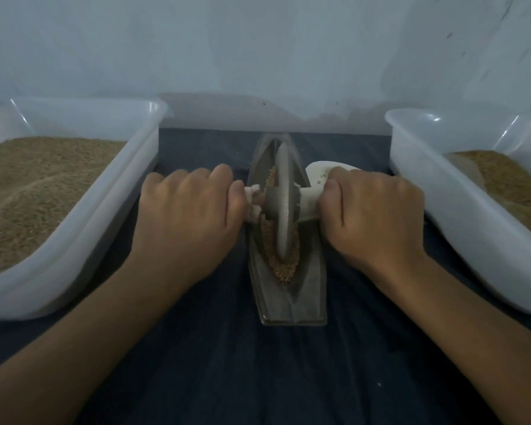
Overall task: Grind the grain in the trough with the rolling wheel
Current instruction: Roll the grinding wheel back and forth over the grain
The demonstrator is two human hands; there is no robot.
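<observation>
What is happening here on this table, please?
A person is grinding grain in a boat-shaped trough with a rolling wheel. The left hand and the right hand each grip one end of the wheel's axle, and the wheel stands upright in the groove on the grain. A white tub with grain sits on the left, and another tub sits on the right.

- One head-worn cam, wide-angle, looks fwd and down from above.
- Close over trough (285, 237), centred; both forearms enter from bottom edge.
- Wall fills top of view.
</observation>
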